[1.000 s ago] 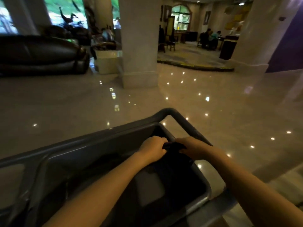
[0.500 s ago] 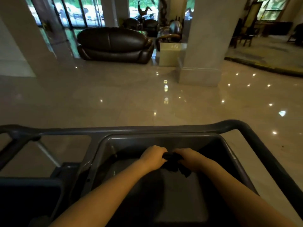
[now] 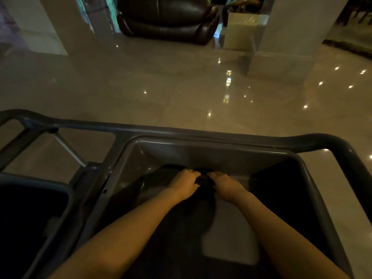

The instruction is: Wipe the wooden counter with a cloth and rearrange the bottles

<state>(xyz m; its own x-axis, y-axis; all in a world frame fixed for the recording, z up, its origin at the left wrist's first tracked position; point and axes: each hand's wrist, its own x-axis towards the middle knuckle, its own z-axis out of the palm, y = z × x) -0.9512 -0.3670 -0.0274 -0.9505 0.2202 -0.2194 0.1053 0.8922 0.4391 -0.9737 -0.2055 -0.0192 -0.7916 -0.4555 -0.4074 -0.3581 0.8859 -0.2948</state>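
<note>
Both my hands are down inside a grey plastic tub (image 3: 213, 152) on a cleaning cart. My left hand (image 3: 184, 184) and my right hand (image 3: 224, 185) are each clenched on a dark cloth (image 3: 203, 179) bunched between them. Only a small part of the cloth shows between the knuckles; more dark fabric hangs below the hands. The wooden counter and the bottles are out of sight.
The cart's grey rail (image 3: 221, 135) runs across in front of the tub and bends down at the right. A second dark bin (image 3: 30, 214) sits at the left. Beyond lie a glossy tiled floor, a brown leather sofa (image 3: 167, 17) and a white pillar (image 3: 291, 37).
My head has turned left and tipped down, so the tub and sofa now sit centred. My hands stay clenched together on the cloth and have sunk deeper into the tub.
</note>
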